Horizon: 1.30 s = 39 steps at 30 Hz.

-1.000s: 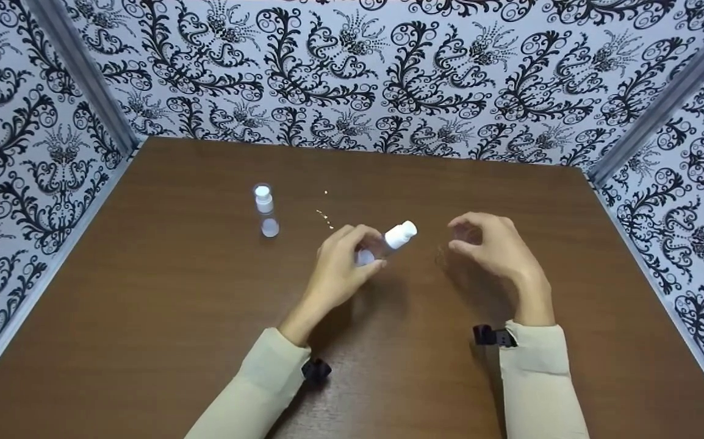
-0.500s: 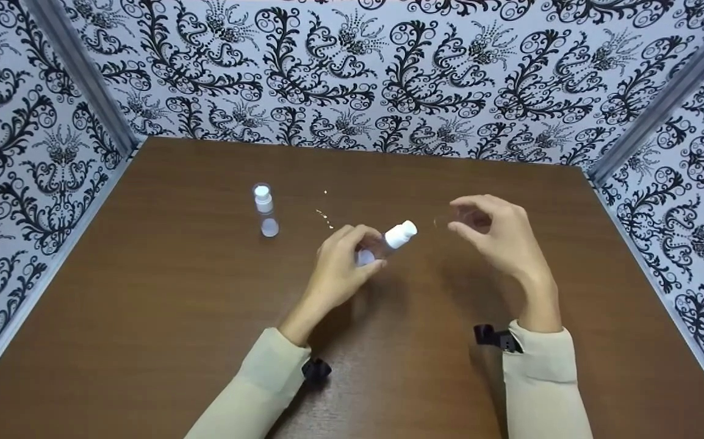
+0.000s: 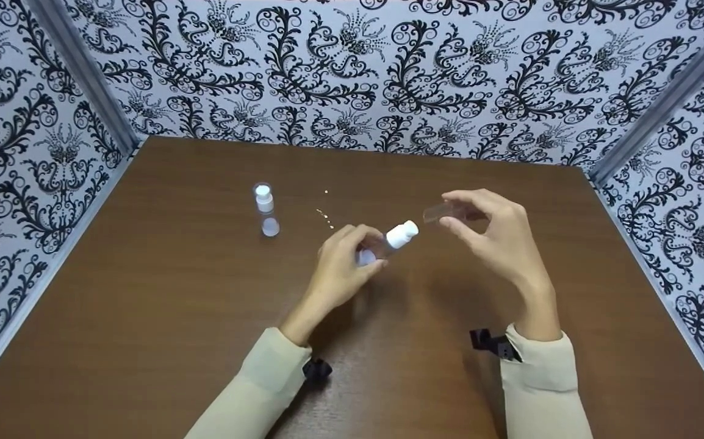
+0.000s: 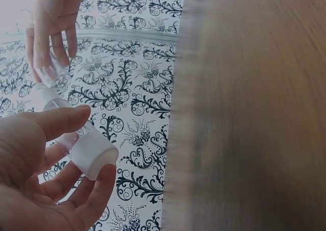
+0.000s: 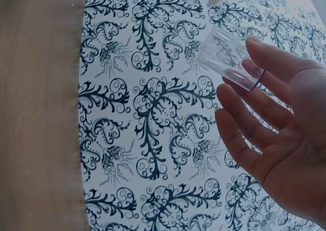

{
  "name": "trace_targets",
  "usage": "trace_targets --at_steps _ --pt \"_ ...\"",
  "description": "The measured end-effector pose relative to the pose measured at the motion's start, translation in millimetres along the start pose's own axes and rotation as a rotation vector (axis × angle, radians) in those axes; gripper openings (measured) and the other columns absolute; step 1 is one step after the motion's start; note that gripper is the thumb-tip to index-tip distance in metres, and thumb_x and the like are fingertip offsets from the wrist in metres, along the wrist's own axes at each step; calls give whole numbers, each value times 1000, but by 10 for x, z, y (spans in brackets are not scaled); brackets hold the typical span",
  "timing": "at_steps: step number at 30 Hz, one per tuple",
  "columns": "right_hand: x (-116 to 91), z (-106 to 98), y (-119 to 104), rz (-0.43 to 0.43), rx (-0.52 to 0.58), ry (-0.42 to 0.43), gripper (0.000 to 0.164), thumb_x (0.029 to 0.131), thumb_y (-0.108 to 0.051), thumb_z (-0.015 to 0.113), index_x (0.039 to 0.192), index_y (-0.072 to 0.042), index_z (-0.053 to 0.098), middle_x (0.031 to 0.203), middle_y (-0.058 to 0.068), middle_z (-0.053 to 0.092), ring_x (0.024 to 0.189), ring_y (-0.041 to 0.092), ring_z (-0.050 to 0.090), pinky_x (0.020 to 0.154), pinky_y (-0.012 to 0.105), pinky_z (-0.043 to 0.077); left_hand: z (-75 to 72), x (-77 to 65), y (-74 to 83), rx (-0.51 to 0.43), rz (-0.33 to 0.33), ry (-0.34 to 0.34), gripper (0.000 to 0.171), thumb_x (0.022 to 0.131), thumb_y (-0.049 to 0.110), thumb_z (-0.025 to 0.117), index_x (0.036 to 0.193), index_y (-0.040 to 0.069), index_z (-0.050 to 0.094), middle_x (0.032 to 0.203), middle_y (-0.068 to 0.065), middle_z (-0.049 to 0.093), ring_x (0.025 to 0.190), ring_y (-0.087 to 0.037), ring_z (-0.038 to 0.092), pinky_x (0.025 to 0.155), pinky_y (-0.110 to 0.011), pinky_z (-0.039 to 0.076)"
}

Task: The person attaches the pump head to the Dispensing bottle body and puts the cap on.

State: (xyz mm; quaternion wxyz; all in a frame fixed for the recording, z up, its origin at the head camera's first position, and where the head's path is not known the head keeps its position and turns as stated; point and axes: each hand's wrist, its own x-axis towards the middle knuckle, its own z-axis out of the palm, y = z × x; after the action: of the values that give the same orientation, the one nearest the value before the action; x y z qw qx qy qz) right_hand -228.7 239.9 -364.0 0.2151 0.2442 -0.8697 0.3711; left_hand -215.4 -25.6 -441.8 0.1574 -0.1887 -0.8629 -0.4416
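My left hand (image 3: 343, 265) grips a clear pump bottle (image 4: 91, 152) with a white pump head (image 3: 402, 234), tilted so the head points up and to the right. In the left wrist view its white bottom shows between my thumb and fingers. My right hand (image 3: 498, 235) pinches a clear plastic cap (image 5: 232, 58) between thumb and fingers. In the head view the cap's open end faces the pump head, a small gap apart. A second pump bottle (image 3: 266, 210), its clear cap on, stands upright to the left on the table.
Small gold flecks (image 3: 326, 216) lie on the brown table (image 3: 163, 292) between the standing bottle and my left hand. Patterned walls (image 3: 352, 73) enclose the table at the back and both sides.
My right hand has risen away from the lower right and turned, bringing the clear cap toward the pump head. My left hand and its bottle have barely moved.
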Motion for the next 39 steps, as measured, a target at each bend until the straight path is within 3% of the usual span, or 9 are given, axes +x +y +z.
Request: trace_targets --at_steps 6,13,22,34,39 --pt "7 14 -73 -43 22 -1 36 89 -8 86 124 -12 78 106 -3 77 91 11 69 86 18 55 1 2 11 -10 18 11 36 79 14 94 109 12 74 102 -2 73 92 -19 66 80 -35 51" --pt "-5 29 -151 -48 57 -13 36 89 -9 86 125 -15 79 106 -5 77 92 11 69 86 27 58 7 3 4 -14 19 14 36 78 13 94 108 11 74 101 -2 73 91 -19 66 80 -35 51" --pt "-1 74 -180 -64 36 -44 37 89 -10 86 125 -12 78 108 -4 77 92 11 69 87 20 55 6 0 4 -19 23 12 36 78 12 94 109 10 74 101 -4 73 91 -21 67 80 -37 52" --pt "-1 163 -183 -74 80 -86 37 89 -10 86 125 -11 78 110 -3 78 92 11 71 86 29 60 -13 -6 16 -40 10 -6 36 80 12 93 110 11 74 103 -4 72 93 -20 66 81 -37 52" --pt "0 191 -191 -74 78 -105 35 90 -10 86 124 -10 78 110 0 78 91 11 71 85 25 59 -18 -4 12 -42 15 -4 35 81 13 93 110 11 74 103 -4 72 93 -20 66 82 -38 52"
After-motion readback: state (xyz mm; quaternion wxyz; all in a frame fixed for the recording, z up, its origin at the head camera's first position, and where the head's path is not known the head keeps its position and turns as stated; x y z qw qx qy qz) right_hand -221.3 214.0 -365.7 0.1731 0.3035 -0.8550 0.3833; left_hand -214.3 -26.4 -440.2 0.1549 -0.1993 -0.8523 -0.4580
